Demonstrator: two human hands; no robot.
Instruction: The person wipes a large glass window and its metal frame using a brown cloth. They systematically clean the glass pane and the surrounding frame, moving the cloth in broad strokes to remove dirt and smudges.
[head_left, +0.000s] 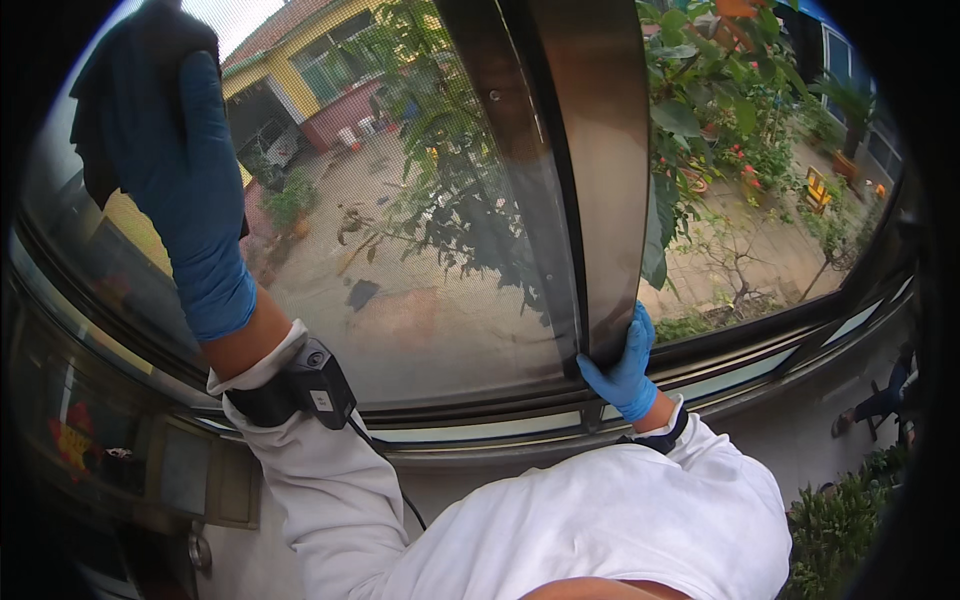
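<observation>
My left hand, in a blue glove, is raised at the upper left and holds a dark cloth against a window pane with a mesh screen. The cloth shows beyond the outer side of the hand and between thumb and fingers. My right hand, also gloved in blue, grips the lower end of the upright metal window frame, its thumb on the near face and its fingers around the right edge. Both arms wear white sleeves with black wrist straps; a small black device sits on the left one.
Along the bottom of the window runs a dark frame rail. Leafy branches stand close to the opening on the right. Outside lie a paved yard and a yellow building. At the far right a seated person's leg shows above green plants.
</observation>
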